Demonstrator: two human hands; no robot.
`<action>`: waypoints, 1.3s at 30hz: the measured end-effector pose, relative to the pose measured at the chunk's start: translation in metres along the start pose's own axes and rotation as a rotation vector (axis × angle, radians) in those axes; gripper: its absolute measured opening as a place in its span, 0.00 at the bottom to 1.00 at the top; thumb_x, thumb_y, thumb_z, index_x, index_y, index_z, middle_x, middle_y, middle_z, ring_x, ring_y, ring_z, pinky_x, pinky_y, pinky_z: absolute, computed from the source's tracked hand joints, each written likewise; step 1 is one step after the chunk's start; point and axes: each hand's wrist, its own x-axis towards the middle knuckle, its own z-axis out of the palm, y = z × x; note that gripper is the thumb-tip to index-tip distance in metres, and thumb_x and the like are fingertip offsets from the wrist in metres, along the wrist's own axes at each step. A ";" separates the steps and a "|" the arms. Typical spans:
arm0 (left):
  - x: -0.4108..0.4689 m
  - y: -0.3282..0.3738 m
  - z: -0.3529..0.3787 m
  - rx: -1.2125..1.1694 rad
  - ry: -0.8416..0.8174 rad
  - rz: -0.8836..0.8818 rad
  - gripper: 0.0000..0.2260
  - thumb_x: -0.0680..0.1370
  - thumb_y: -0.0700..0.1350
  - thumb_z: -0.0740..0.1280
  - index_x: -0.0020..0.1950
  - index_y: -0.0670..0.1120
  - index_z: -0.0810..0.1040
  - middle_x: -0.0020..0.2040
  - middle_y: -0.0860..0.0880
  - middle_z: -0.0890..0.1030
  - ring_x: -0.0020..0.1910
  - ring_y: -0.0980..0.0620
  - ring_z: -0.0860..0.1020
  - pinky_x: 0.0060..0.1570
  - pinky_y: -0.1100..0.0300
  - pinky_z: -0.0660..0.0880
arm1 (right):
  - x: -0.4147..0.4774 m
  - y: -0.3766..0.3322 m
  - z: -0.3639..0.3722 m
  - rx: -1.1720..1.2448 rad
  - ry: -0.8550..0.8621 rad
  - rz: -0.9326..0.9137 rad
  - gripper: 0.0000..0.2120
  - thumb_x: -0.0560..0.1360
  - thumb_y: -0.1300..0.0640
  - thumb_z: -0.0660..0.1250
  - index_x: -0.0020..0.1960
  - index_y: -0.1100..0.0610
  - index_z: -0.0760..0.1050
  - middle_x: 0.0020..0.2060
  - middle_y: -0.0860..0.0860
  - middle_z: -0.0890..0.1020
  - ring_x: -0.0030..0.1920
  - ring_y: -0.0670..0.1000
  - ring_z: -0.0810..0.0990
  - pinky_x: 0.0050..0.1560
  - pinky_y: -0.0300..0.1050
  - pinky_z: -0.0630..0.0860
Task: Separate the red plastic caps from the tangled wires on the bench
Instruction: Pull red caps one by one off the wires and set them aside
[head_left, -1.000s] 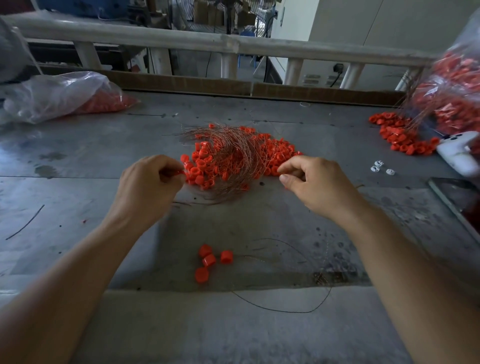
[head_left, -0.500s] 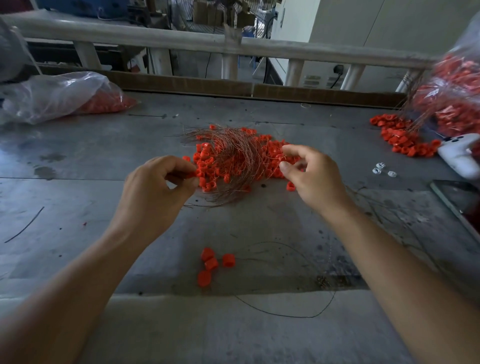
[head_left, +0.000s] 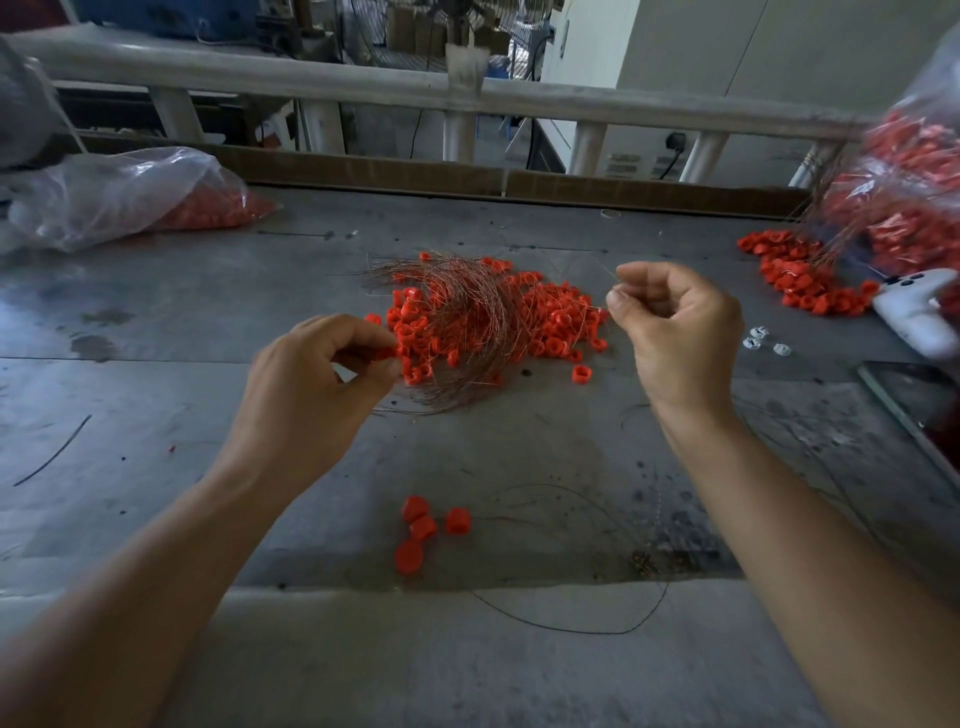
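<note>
Grey tabletop (head_left: 218, 322) is carrying red caps (head_left: 550, 322) tangled in wires (head_left: 467, 312) | left hand (head_left: 311, 384) fingers are pinching one cap (head_left: 385, 353) | right hand (head_left: 680, 332) fingers are pinching a thin wire (head_left: 607, 274)

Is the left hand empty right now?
No, the left hand pinches a red cap between thumb and fingers at the left edge of the pile.
</note>
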 end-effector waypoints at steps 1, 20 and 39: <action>-0.001 0.000 0.000 -0.005 0.006 0.002 0.08 0.71 0.41 0.71 0.41 0.54 0.77 0.39 0.59 0.77 0.33 0.71 0.73 0.33 0.80 0.66 | 0.000 -0.001 -0.001 0.039 0.021 -0.002 0.11 0.70 0.67 0.69 0.44 0.52 0.76 0.35 0.43 0.79 0.35 0.38 0.78 0.42 0.32 0.74; -0.010 0.012 -0.005 -0.806 -0.445 0.022 0.15 0.61 0.58 0.76 0.43 0.53 0.84 0.62 0.51 0.77 0.66 0.55 0.71 0.51 0.61 0.76 | -0.028 -0.037 -0.002 0.177 -0.296 -0.132 0.11 0.70 0.64 0.70 0.42 0.46 0.78 0.36 0.45 0.81 0.37 0.43 0.79 0.38 0.35 0.75; -0.011 0.014 -0.004 -0.730 -0.462 0.016 0.14 0.63 0.58 0.74 0.44 0.54 0.84 0.41 0.50 0.84 0.41 0.55 0.81 0.40 0.67 0.76 | -0.030 -0.046 -0.004 0.108 -0.512 -0.113 0.13 0.72 0.67 0.67 0.41 0.49 0.75 0.32 0.46 0.78 0.31 0.44 0.78 0.36 0.38 0.78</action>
